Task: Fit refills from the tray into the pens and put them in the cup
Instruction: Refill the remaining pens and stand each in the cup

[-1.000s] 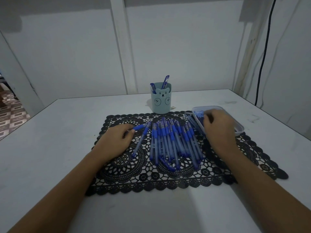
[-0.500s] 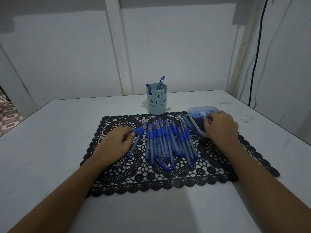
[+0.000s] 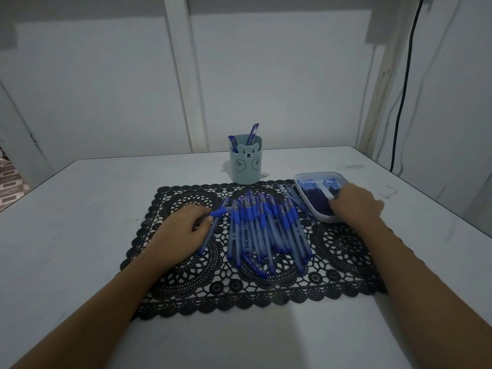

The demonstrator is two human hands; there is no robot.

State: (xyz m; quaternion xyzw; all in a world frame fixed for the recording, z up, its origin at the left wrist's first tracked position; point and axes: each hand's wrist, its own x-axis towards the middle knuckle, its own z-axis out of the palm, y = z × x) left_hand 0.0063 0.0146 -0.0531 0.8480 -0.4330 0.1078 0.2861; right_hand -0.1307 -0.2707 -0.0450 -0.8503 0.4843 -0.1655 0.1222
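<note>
Left hand [image 3: 183, 230] grip pinches pen [image 3: 216, 213], ready for filling; right hand [image 3: 355, 202] fishes among refills [image 3: 316, 202] in tray [image 3: 314, 176], grip hidden.

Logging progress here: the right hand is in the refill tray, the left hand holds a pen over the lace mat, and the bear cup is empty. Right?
Not quite: the head view shows two blue pens standing in the bear cup. The rest holds: right hand in the refill tray, left hand holding a pen over the lace mat.
</note>
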